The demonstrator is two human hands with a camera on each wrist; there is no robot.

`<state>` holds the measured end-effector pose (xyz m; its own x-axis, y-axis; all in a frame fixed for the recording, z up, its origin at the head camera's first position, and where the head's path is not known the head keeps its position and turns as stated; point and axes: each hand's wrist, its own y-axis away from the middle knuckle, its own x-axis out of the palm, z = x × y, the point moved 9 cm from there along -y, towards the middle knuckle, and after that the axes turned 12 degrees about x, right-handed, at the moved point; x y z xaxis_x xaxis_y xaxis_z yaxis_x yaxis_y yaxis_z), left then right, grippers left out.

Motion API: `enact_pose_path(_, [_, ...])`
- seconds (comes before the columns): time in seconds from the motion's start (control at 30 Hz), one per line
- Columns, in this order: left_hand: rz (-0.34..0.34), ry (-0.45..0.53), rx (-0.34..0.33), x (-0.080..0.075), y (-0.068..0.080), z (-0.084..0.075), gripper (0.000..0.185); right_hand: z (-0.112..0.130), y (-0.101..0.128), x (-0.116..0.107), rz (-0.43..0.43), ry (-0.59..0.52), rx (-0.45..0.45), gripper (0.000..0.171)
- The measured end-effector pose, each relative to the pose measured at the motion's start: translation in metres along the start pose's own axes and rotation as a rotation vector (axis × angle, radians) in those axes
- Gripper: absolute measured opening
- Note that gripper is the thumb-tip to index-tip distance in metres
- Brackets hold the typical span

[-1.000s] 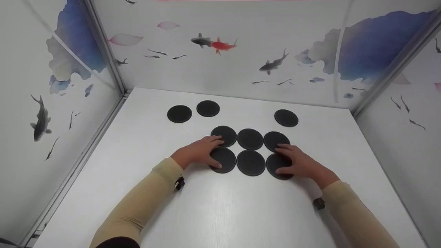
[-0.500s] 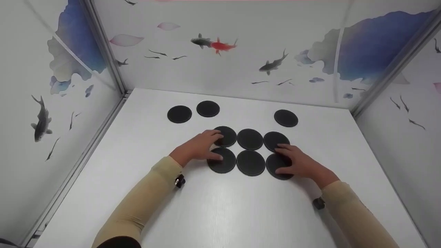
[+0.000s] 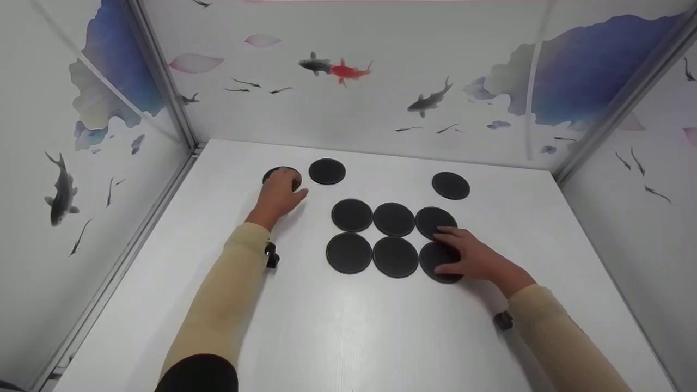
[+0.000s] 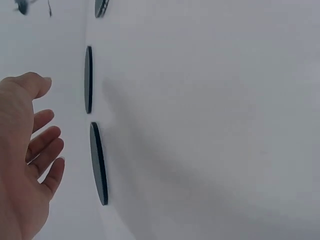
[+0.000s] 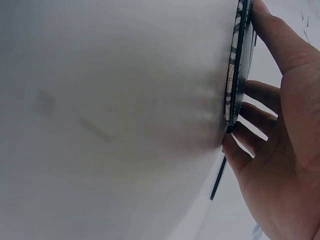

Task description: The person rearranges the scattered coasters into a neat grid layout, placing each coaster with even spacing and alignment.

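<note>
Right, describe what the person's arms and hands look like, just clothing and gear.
Both arms wear snug beige sleeves that end at the wrists, leaving the left hand and the right hand bare. A small black device sits on each wrist, one by the left cuff and one by the right cuff. A dark band of clothing shows at the left upper arm.

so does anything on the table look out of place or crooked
Six black discs sit in a tidy block of two rows, but three lie loose behind it: one under the left hand, one beside it, one far right.
</note>
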<state>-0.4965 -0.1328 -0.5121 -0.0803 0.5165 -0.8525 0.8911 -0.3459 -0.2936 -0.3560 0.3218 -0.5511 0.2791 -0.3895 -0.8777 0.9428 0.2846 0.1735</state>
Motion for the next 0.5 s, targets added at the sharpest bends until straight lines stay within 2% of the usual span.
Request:
enact_pose_path(0.1, [-0.005,-0.001,-0.103,-0.001,-0.004,0.027,0.059,-0.001,0.0,-0.002,-0.009,0.006,-0.004,0.09])
enact_pose_path(0.2, [0.013,-0.01,-0.16,0.001,-0.007,0.049,0.074,-0.001,0.0,-0.003,-0.016,0.009,-0.008,0.09])
enact_pose_path(0.37, [0.059,-0.019,-0.21,0.009,-0.009,0.079,0.092,-0.001,0.0,-0.002,-0.016,0.002,-0.004,0.09])
enact_pose_path(0.5, [0.082,-0.027,-0.236,0.012,-0.009,0.091,0.102,0.0,-0.001,0.0,-0.013,0.0,-0.008,0.09])
